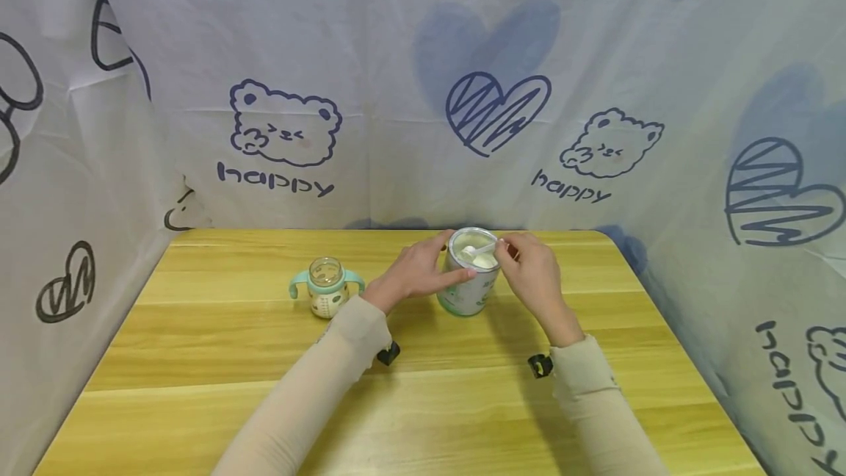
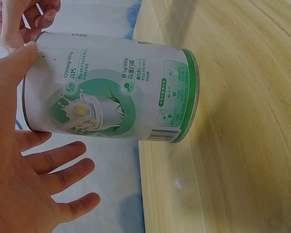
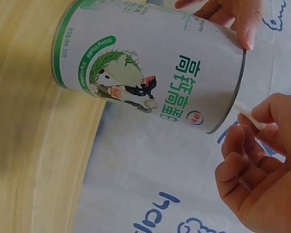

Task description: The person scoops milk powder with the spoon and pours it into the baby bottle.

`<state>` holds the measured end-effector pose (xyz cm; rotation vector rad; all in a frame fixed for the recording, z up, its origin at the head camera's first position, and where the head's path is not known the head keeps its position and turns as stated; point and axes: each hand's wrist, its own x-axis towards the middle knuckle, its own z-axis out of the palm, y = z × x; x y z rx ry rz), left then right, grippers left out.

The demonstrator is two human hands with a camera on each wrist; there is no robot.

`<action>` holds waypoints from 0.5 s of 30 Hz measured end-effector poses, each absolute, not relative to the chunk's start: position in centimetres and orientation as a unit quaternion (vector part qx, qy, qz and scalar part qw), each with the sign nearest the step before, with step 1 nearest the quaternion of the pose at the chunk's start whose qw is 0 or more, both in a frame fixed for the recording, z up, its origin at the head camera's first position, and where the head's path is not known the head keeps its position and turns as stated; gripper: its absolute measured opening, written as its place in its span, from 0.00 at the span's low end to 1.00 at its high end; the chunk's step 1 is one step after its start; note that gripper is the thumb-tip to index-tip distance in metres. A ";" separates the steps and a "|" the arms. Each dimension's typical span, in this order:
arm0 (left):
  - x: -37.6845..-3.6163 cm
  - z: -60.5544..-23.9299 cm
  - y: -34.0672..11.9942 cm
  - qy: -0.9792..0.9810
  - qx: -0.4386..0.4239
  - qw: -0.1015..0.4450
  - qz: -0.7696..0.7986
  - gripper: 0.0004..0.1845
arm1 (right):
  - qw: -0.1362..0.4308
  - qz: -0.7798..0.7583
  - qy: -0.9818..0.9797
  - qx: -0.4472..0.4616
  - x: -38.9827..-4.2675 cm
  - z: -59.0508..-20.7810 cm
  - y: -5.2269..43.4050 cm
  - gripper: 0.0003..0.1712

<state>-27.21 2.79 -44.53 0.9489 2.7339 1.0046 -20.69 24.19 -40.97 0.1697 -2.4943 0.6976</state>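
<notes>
A white and green milk powder can (image 1: 468, 292) stands lidless near the back of the table, pale powder (image 1: 485, 261) visible inside. My left hand (image 1: 416, 268) holds it near the top, thumb and index finger on either side of the rim; its other fingers (image 2: 63, 158) stretch out below the index finger in the left wrist view. Between thumb and fingertips, my right hand (image 1: 534, 276) pinches the handle of a white scoop (image 1: 486, 248). The scoop's bowl lies within the can's mouth, powder around it. In the right wrist view only the handle (image 3: 252, 118) shows past the rim.
To the left of the can, an open baby bottle (image 1: 327, 304) with mint green side handles stands upright on the wooden table (image 1: 456, 417). A printed white cloth (image 1: 390, 153) hangs behind the table's back edge and along both sides.
</notes>
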 end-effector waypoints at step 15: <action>-27.1 -44.2 2.8 0.898 0.299 0.054 0.319 0.54 | 0.233 0.369 -0.899 -0.042 -20.9 -40.4 24.3 0.15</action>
